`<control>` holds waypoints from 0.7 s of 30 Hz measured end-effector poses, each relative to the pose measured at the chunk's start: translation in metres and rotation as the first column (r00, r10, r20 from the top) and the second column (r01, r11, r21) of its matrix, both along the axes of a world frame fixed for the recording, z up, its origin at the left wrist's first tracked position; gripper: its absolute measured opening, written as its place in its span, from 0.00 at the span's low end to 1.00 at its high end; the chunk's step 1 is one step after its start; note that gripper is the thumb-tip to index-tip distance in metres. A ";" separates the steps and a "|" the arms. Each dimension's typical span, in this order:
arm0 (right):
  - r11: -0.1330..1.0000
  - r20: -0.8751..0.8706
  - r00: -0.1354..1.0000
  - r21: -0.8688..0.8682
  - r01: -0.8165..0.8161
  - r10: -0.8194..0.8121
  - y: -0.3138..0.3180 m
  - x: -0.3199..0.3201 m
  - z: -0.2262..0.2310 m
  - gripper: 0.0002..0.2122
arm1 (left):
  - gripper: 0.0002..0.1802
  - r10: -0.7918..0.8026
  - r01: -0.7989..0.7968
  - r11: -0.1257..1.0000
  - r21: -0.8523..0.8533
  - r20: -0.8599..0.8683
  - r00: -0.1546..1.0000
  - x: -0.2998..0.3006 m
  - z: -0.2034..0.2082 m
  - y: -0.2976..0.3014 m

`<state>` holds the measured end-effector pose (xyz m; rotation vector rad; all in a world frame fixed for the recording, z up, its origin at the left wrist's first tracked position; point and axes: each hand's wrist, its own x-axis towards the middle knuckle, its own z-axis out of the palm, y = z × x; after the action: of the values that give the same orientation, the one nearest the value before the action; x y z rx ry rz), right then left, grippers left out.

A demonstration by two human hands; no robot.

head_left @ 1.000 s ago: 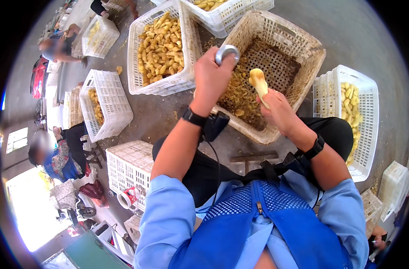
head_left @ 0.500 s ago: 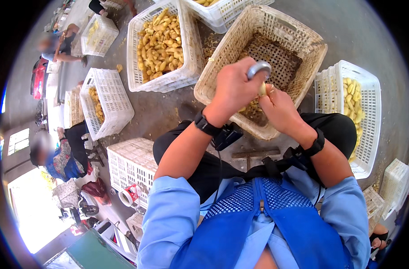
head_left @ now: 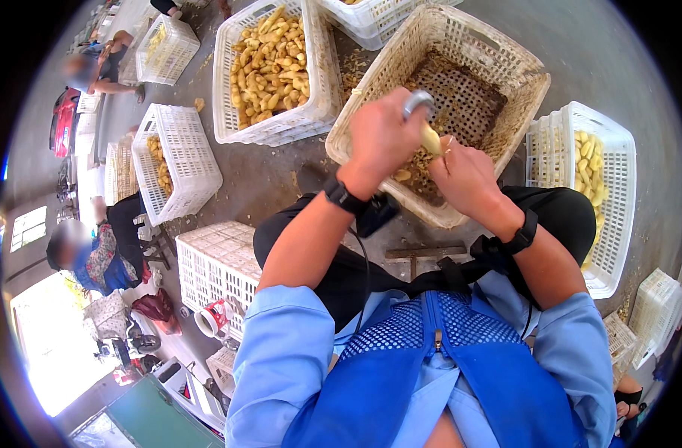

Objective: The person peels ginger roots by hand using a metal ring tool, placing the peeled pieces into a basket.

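Note:
My left hand is closed around a metal tool whose shiny, curved end sticks out above the fist. Between my hands is a pale yellow ginger-like root, pinched at its lower end by my right hand. The tool's working part is hidden by my left fingers. Both hands are over the near left part of a stained, cream plastic crate. Peel scraps and a few yellow pieces lie in its bottom.
A white crate heaped with yellow roots stands at the far left. Another white crate with paler roots is at my right. An upturned white crate sits by my left knee. Two people sit farther left.
My left hand has shifted slightly left and tilted with the tool, and more of the root now shows between my hands. The right hand has barely moved.

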<state>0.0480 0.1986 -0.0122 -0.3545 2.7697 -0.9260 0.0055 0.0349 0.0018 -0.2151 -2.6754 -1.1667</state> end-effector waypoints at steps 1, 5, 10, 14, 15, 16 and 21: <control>1.000 0.026 1.000 -0.014 -0.009 0.009 -0.002 0.000 0.002 0.13 | 0.12 0.114 -0.119 0.982 -0.144 -0.042 0.993 -0.010 0.001 -0.012; 0.996 0.061 0.998 -0.085 0.009 -0.004 0.000 -0.002 0.007 0.13 | 0.12 0.204 -0.204 0.973 0.113 0.009 0.979 -0.027 0.003 -0.046; 0.993 0.029 0.999 -0.116 0.026 -0.022 0.003 -0.003 -0.001 0.13 | 0.10 -0.065 0.047 0.981 0.191 0.088 0.994 0.005 0.003 -0.002; 0.993 0.132 0.991 -0.122 0.010 0.007 -0.001 -0.001 0.008 0.13 | 0.12 0.167 -0.167 0.978 -0.128 -0.013 0.986 -0.018 0.000 -0.025; 0.992 0.157 0.988 -0.129 0.006 0.014 -0.001 -0.001 0.011 0.13 | 0.12 0.205 -0.205 0.976 -0.070 -0.008 0.979 -0.023 0.002 -0.035; 0.983 0.142 0.990 -0.180 0.024 0.001 0.001 -0.002 0.009 0.13 | 0.12 0.244 -0.244 0.970 -0.013 -0.001 0.970 -0.026 0.002 -0.040; 0.788 0.397 0.917 -0.575 0.219 0.034 0.014 -0.012 -0.021 0.13 | 0.11 -0.022 -0.021 0.972 0.234 0.176 0.984 0.007 0.009 0.002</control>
<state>0.0361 0.2126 -0.0329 -0.0947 2.0767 -1.7103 0.0122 0.0369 0.0106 -0.0753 -2.6505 -1.5564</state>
